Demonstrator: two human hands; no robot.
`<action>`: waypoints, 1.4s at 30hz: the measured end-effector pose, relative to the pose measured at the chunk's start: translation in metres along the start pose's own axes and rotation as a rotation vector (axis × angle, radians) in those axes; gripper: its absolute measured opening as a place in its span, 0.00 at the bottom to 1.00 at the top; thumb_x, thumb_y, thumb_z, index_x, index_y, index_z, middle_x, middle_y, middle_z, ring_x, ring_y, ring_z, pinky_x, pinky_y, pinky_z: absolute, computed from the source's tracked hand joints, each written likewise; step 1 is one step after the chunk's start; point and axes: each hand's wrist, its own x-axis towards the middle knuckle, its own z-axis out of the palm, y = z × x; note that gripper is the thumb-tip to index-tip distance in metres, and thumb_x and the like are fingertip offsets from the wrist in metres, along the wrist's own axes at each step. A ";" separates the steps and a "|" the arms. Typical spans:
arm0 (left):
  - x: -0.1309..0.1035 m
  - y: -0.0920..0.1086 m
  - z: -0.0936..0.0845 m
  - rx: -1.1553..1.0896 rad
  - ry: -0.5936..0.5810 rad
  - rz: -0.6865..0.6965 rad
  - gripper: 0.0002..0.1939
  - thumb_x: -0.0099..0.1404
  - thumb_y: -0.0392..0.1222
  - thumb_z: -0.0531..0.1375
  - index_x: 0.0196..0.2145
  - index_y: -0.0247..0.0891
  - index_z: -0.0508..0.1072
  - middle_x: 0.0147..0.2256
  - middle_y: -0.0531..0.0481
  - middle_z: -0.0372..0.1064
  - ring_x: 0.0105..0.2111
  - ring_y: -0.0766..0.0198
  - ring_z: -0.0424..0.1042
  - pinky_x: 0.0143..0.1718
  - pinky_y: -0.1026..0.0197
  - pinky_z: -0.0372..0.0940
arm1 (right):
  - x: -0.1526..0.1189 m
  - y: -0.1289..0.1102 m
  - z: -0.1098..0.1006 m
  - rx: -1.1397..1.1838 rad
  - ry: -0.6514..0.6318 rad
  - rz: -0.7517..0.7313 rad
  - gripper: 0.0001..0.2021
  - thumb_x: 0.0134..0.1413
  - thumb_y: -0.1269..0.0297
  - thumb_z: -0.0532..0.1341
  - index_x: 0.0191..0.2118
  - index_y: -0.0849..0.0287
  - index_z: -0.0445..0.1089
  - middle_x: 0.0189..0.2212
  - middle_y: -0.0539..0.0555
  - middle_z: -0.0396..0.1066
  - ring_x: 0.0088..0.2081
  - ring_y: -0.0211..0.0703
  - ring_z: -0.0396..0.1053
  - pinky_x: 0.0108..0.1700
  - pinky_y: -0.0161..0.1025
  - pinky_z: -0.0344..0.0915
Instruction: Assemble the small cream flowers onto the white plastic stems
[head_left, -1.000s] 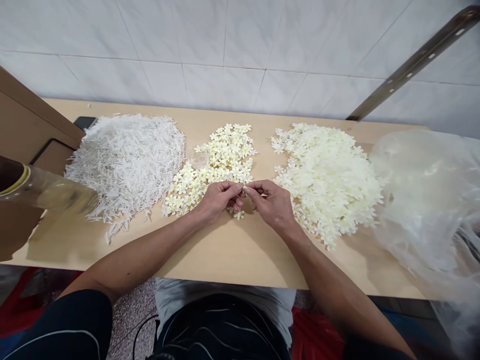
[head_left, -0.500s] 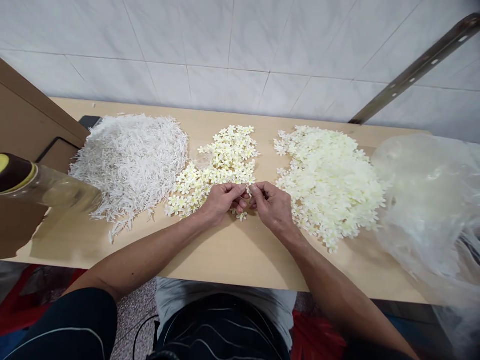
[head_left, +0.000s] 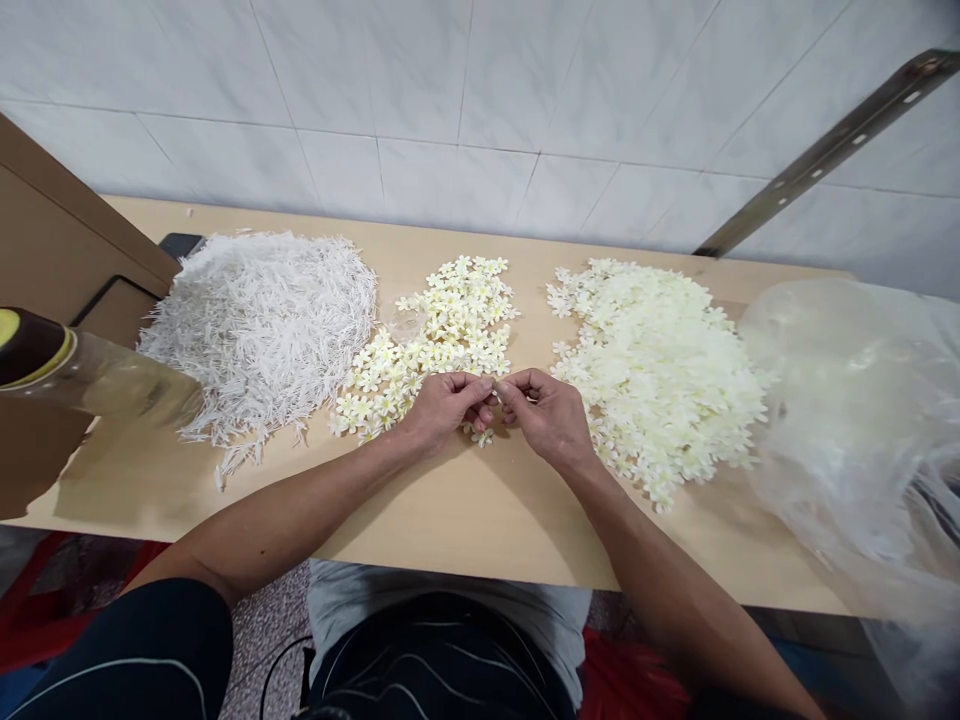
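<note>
My left hand [head_left: 448, 408] and my right hand [head_left: 551, 418] meet over the table, thumbs and forefingers pinched tip to tip. Between the fingertips shows a sliver of a small whitish artificial flower, mostly hidden. Just beyond and left of my left hand spreads a middle pile of small artificial flowers [head_left: 457, 310], cream with yellow centres. A few of these flowers lie just below my fingertips. To the right of my right hand rises a larger heap of pale cream artificial flowers [head_left: 660, 360].
A mound of thin white strands [head_left: 270, 330] lies on the left of the table [head_left: 450, 520]. A clear plastic bottle [head_left: 127, 385] with a dark cap juts in at the left edge. A translucent plastic bag [head_left: 840, 400] lies at right. A tiled wall [head_left: 420, 80] stands behind.
My fingertips have drawn closer together, covering more of the small flower between them. The view has shifted slightly, and the piles look unchanged.
</note>
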 end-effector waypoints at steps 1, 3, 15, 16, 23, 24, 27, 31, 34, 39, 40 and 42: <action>0.000 -0.001 0.000 0.003 0.008 -0.001 0.22 0.60 0.56 0.71 0.32 0.31 0.77 0.23 0.47 0.73 0.18 0.70 0.68 0.23 0.65 0.64 | 0.000 0.001 0.001 -0.013 0.005 -0.012 0.20 0.57 0.42 0.66 0.34 0.58 0.76 0.26 0.53 0.75 0.24 0.42 0.72 0.29 0.39 0.71; 0.001 -0.001 0.001 0.007 0.017 -0.002 0.22 0.60 0.56 0.71 0.32 0.31 0.77 0.23 0.47 0.73 0.18 0.70 0.68 0.23 0.65 0.64 | -0.001 0.002 0.002 -0.035 0.016 -0.038 0.20 0.60 0.43 0.64 0.34 0.57 0.75 0.26 0.52 0.75 0.25 0.42 0.72 0.30 0.39 0.72; -0.002 0.001 0.003 -0.017 -0.013 0.048 0.22 0.58 0.52 0.74 0.39 0.29 0.80 0.24 0.49 0.73 0.20 0.70 0.69 0.25 0.66 0.66 | 0.001 0.002 0.003 0.104 0.001 0.019 0.19 0.60 0.45 0.66 0.36 0.59 0.74 0.25 0.50 0.73 0.27 0.41 0.71 0.32 0.37 0.71; -0.002 0.000 0.003 -0.018 -0.011 0.048 0.22 0.58 0.52 0.73 0.39 0.29 0.80 0.24 0.49 0.73 0.20 0.70 0.68 0.24 0.66 0.66 | 0.000 0.001 0.003 0.106 0.002 0.020 0.20 0.59 0.44 0.66 0.36 0.59 0.74 0.25 0.50 0.73 0.26 0.40 0.71 0.32 0.37 0.71; 0.000 0.000 0.003 -0.037 -0.013 0.037 0.24 0.57 0.51 0.74 0.41 0.28 0.79 0.26 0.47 0.74 0.21 0.69 0.70 0.26 0.65 0.68 | -0.001 -0.001 0.003 0.146 0.030 0.040 0.21 0.57 0.42 0.68 0.34 0.59 0.75 0.25 0.51 0.74 0.27 0.41 0.72 0.32 0.38 0.71; 0.000 0.000 0.003 -0.039 -0.012 0.040 0.24 0.57 0.51 0.74 0.41 0.28 0.79 0.26 0.47 0.75 0.21 0.69 0.71 0.26 0.65 0.68 | -0.001 -0.001 0.003 0.156 0.032 0.042 0.21 0.56 0.42 0.68 0.34 0.59 0.75 0.25 0.52 0.75 0.27 0.41 0.72 0.32 0.38 0.72; 0.001 -0.001 0.002 -0.037 -0.016 0.050 0.23 0.58 0.51 0.73 0.42 0.28 0.79 0.27 0.46 0.75 0.22 0.69 0.71 0.27 0.64 0.69 | -0.001 -0.001 0.002 0.182 0.039 0.040 0.21 0.55 0.43 0.69 0.35 0.60 0.76 0.26 0.52 0.75 0.27 0.41 0.72 0.33 0.38 0.72; 0.001 -0.002 0.002 -0.021 -0.013 0.056 0.23 0.58 0.51 0.73 0.41 0.28 0.79 0.26 0.46 0.75 0.22 0.69 0.71 0.27 0.64 0.69 | 0.000 0.001 0.003 0.197 0.055 0.014 0.20 0.54 0.44 0.70 0.35 0.60 0.76 0.26 0.52 0.75 0.27 0.41 0.72 0.32 0.37 0.72; 0.001 -0.002 0.002 -0.016 -0.007 0.062 0.23 0.57 0.51 0.74 0.42 0.28 0.79 0.25 0.47 0.74 0.21 0.69 0.70 0.26 0.64 0.68 | 0.000 0.002 0.003 0.159 0.065 -0.005 0.20 0.55 0.45 0.70 0.36 0.61 0.77 0.26 0.52 0.75 0.26 0.41 0.72 0.31 0.37 0.71; 0.000 -0.001 0.004 -0.020 -0.011 0.049 0.21 0.58 0.51 0.73 0.39 0.30 0.79 0.26 0.48 0.74 0.20 0.70 0.70 0.25 0.65 0.67 | -0.002 0.006 0.005 0.007 0.100 -0.069 0.19 0.61 0.46 0.65 0.35 0.59 0.77 0.24 0.51 0.75 0.25 0.41 0.72 0.32 0.37 0.71; 0.000 0.000 0.004 -0.023 -0.017 0.044 0.20 0.58 0.51 0.73 0.38 0.30 0.78 0.26 0.48 0.74 0.21 0.70 0.70 0.25 0.65 0.67 | -0.002 0.007 0.005 -0.011 0.104 -0.078 0.18 0.62 0.46 0.64 0.36 0.59 0.77 0.24 0.51 0.75 0.25 0.41 0.73 0.32 0.37 0.71; 0.000 0.001 0.005 -0.029 -0.024 0.032 0.20 0.59 0.51 0.72 0.37 0.30 0.78 0.26 0.48 0.74 0.21 0.70 0.70 0.25 0.66 0.67 | -0.002 0.008 0.005 -0.023 0.103 -0.085 0.17 0.63 0.48 0.63 0.37 0.59 0.77 0.26 0.52 0.76 0.27 0.42 0.75 0.33 0.38 0.73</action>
